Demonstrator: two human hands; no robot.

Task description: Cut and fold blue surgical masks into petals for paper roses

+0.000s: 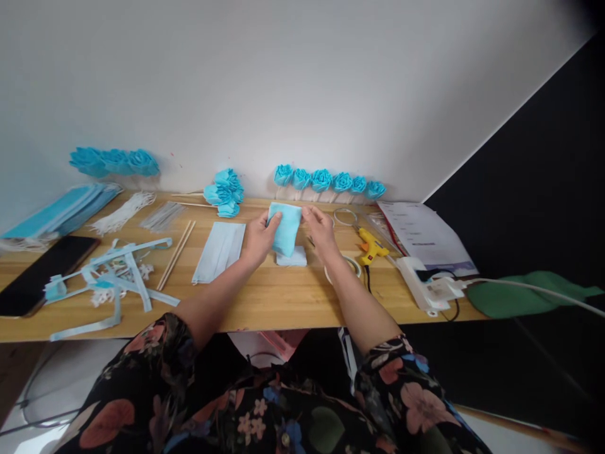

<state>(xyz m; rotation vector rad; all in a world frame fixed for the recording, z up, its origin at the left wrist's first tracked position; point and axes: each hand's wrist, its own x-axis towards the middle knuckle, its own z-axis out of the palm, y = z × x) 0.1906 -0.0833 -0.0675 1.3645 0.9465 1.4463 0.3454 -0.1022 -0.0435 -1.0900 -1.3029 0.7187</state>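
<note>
A: What are the hands doing?

B: At the centre of the frame, the left hand pinches a blue sheet, thumb flat on its face. The right hand has its fingertips bunched at the sheet's upper right corner; whether they grip or merely touch, I can't tell at this size.

A: How would it handle?

B: Light and limp, I'd judge, like soft fabric: easily creased, perhaps a little slippery. Best held by its edges, near the corners, with a gentle pinch.

A: And around it?

B: Just below the sheet, a folded pale pad lies on the wooden table. Left of centre there's a pleated mask; right of centre, a yellow glue gun. Farther out, blue flowers line the wall above the hands, and cut strips tangle at lower left.
</note>
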